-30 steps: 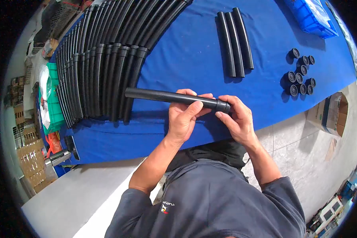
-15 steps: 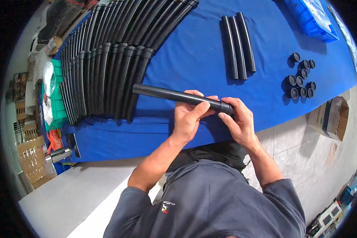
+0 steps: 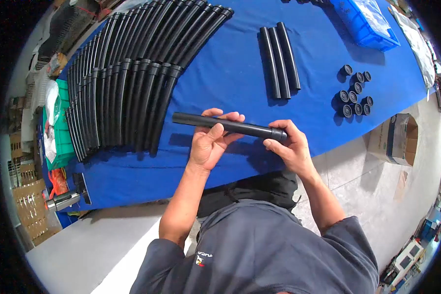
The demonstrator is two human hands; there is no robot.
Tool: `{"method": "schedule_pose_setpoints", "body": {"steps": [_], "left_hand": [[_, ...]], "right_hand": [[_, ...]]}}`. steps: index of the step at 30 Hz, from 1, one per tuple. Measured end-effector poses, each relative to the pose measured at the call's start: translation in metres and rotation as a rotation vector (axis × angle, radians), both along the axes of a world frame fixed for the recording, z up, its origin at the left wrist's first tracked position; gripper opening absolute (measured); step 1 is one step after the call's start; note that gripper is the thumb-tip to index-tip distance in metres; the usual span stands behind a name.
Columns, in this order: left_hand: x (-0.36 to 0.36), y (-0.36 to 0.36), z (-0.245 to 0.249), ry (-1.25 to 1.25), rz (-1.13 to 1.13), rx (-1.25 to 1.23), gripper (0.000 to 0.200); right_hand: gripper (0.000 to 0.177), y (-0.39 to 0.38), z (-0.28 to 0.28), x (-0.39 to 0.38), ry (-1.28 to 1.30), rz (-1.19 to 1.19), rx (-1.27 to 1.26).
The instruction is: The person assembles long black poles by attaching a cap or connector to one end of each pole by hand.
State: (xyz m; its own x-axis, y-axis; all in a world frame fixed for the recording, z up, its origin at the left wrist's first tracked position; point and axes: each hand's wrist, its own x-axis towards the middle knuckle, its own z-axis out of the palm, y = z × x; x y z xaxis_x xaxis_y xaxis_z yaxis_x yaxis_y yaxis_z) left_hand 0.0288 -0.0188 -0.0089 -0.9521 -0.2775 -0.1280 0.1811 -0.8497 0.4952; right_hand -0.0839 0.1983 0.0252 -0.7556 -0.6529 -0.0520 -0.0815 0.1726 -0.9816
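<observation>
A long black plastic tube (image 3: 250, 129) is held over the blue cloth (image 3: 220, 169). Left hand (image 3: 206, 149): fingers cradle the shaft. Right hand (image 3: 295, 153): fingers pinch the round black cap (image 3: 278, 134). Off-axis pressure could skew the cap; light left-hand support, slippage.

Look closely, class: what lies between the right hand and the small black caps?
Only a bare stretch of blue cloth lies between the right hand and the caps, in the head view.

Table: blue cloth (image 3: 220, 59) | floor: pale grey tiles (image 3: 350, 169) | right: open cardboard box (image 3: 394, 139)
</observation>
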Motion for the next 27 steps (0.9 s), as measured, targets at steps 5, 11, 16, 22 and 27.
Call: {"method": "schedule_pose_setpoints", "body": {"steps": [5,11,16,22,27], "left_hand": [[0.000,0.005,-0.003,0.035,0.006,-0.018,0.023],[0.001,0.007,-0.001,0.036,0.062,0.001,0.021],[0.001,0.008,-0.002,0.023,0.064,-0.026,0.021],[0.001,0.004,-0.001,0.049,0.003,0.073,0.022],[0.001,0.001,-0.002,0.074,-0.012,0.098,0.026]], "right_hand": [[0.035,-0.002,0.003,0.001,-0.089,0.019,-0.025],[0.034,-0.014,-0.002,0.013,-0.214,-0.116,-0.184],[0.035,-0.011,-0.002,0.009,-0.105,-0.093,-0.070],[0.037,-0.004,0.006,0.001,0.119,0.019,0.042],[0.041,-0.005,0.007,0.004,-0.496,-0.051,-0.161]]}}
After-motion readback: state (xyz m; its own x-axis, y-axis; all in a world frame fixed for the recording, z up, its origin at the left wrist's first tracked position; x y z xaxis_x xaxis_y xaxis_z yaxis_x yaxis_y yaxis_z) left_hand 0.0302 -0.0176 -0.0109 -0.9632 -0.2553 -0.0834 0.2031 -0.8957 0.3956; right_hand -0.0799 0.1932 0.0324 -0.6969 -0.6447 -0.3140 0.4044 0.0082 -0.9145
